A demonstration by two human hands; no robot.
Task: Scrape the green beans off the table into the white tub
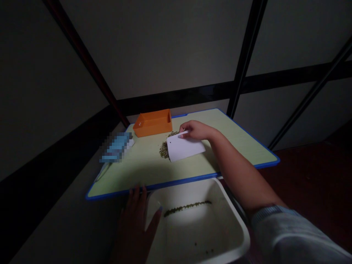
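Note:
My right hand (195, 131) pinches the upper edge of a white card (185, 146) with a small dark hole near one corner. The card stands tilted over the table (137, 172), its left edge against a scattered patch of small greenish-brown grains (164, 150). Below the table's front edge, my left hand (139, 214) holds the left rim of a white plastic tub (233, 220), thumb inside and fingers along the outside. A line of the same grains (188, 207) lies in the tub, with a few loose ones nearer me.
An orange open tray (153, 124) sits at the back left of the light green, blue-edged table. Left of the grains is a blurred-out blue object (117, 146) with a cable (101, 172). Panelled walls (170, 47) stand behind and to the left.

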